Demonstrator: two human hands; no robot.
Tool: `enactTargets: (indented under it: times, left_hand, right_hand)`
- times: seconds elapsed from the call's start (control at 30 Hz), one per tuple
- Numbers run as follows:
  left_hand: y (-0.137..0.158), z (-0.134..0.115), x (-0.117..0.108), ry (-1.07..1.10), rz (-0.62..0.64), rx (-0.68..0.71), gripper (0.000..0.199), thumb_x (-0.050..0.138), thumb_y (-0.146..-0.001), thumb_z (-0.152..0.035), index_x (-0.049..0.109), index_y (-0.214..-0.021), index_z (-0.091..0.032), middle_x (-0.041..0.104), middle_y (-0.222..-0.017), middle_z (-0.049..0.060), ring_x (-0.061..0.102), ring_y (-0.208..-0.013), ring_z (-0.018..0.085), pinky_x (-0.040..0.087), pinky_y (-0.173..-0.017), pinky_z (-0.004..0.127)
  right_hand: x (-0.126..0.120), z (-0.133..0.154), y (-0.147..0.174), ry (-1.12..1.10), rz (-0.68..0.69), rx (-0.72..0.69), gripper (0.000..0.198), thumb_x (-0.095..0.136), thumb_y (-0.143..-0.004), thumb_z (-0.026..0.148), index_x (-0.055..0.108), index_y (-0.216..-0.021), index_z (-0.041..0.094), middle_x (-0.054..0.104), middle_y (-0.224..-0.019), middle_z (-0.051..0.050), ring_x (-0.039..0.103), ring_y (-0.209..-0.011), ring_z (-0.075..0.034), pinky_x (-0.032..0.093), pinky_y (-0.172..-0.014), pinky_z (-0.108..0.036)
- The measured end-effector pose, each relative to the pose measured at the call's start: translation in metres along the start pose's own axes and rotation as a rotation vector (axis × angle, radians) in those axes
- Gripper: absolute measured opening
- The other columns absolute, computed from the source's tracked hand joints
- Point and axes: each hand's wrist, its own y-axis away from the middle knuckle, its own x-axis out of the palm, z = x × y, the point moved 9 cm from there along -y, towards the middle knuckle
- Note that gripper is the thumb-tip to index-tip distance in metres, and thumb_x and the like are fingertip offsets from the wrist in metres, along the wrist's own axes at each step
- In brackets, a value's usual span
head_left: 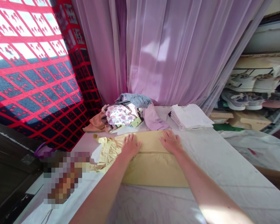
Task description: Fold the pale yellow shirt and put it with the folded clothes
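Note:
A yellow garment [154, 168] lies flat across the white-covered table, with a crease running along its length. Its gathered end, with a strap and a button [103, 140], points left and looks rumpled. My left hand [131, 145] rests palm down on the cloth beside the gathers, fingers stretched out. Farther right, my right hand [170, 140] presses flat near the garment's far right corner, its fingers spread. Neither hand grasps anything. My forearms cover parts of the near cloth.
Behind the garment is a heap of mixed clothes [126, 113]. A stack of folded white cloths [191, 116] lies at the back right. Pink curtains [163, 56] hang behind the table [226, 168]. Shoes [241, 100] stand on a rack at right. Pixelation hides something at left.

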Motion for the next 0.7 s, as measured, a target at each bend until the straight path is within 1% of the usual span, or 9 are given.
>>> enactTargets:
  times: [0.07, 0.17, 0.3, 0.43, 0.57, 0.63, 0.7]
  left_hand:
    - [0.002, 0.006, 0.003, -0.001, -0.005, -0.029, 0.071, 0.019, -0.095, -0.054, 0.026, -0.152, -0.012, 0.018, -0.162, 0.01, 0.012, -0.149, 0.027, 0.012, -0.121, 0.047]
    - [0.005, 0.026, 0.002, -0.015, -0.014, -0.085, 0.071, 0.023, -0.094, -0.056, 0.025, -0.153, -0.016, 0.016, -0.162, 0.009, 0.012, -0.149, 0.027, 0.013, -0.12, 0.048]
    - [0.009, 0.044, -0.002, -0.03, -0.042, -0.108, 0.073, 0.025, -0.093, -0.059, 0.026, -0.153, -0.017, 0.018, -0.162, 0.009, 0.013, -0.149, 0.028, 0.013, -0.12, 0.048]
    - [0.01, 0.046, -0.002, -0.042, -0.054, -0.117, 0.075, 0.025, -0.092, -0.063, 0.026, -0.153, -0.019, 0.018, -0.162, 0.009, 0.013, -0.149, 0.029, 0.011, -0.119, 0.05]
    - [0.01, 0.043, -0.002, -0.058, -0.046, -0.111, 0.076, 0.026, -0.091, -0.062, 0.026, -0.153, -0.018, 0.017, -0.162, 0.009, 0.013, -0.149, 0.029, 0.01, -0.119, 0.052]
    - [0.01, 0.042, -0.002, -0.073, -0.035, -0.118, 0.077, 0.025, -0.091, -0.062, 0.025, -0.153, -0.017, 0.016, -0.162, 0.01, 0.012, -0.149, 0.029, 0.01, -0.119, 0.052]
    - [0.009, 0.042, -0.002, -0.088, -0.021, -0.129, 0.078, 0.024, -0.091, -0.063, 0.024, -0.153, -0.016, 0.014, -0.162, 0.009, 0.011, -0.149, 0.029, 0.009, -0.119, 0.052]
  right_hand:
    - [-0.002, 0.0, 0.001, 0.002, 0.0, 0.001, 0.061, 0.021, -0.099, 0.045, 0.029, -0.151, 0.015, 0.023, -0.159, -0.012, 0.017, -0.146, -0.023, 0.019, -0.114, -0.052]
    - [-0.002, 0.0, 0.001, 0.012, -0.003, -0.003, 0.061, 0.022, -0.099, 0.045, 0.028, -0.151, 0.014, 0.023, -0.159, -0.012, 0.017, -0.146, -0.023, 0.019, -0.114, -0.052]
    - [0.002, -0.001, -0.002, 0.016, 0.0, -0.004, 0.062, 0.02, -0.099, 0.046, 0.029, -0.151, 0.015, 0.023, -0.16, -0.012, 0.017, -0.146, -0.024, 0.02, -0.114, -0.052]
    - [0.004, -0.002, -0.003, 0.02, -0.004, -0.006, 0.061, 0.019, -0.099, 0.047, 0.028, -0.151, 0.016, 0.023, -0.159, -0.013, 0.017, -0.146, -0.023, 0.02, -0.114, -0.051]
    - [-0.001, -0.003, -0.002, 0.022, 0.02, 0.004, 0.06, 0.021, -0.099, 0.046, 0.029, -0.151, 0.016, 0.024, -0.159, -0.013, 0.017, -0.146, -0.023, 0.02, -0.114, -0.051]
    - [-0.008, 0.003, 0.0, 0.021, 0.018, 0.021, 0.057, 0.024, -0.099, 0.043, 0.032, -0.15, 0.017, 0.026, -0.158, -0.013, 0.019, -0.146, -0.023, 0.018, -0.115, -0.052]
    - [-0.015, 0.021, 0.003, 0.006, -0.007, 0.009, 0.055, 0.027, -0.098, 0.038, 0.033, -0.149, 0.018, 0.027, -0.158, -0.012, 0.02, -0.145, -0.024, 0.016, -0.116, -0.052]
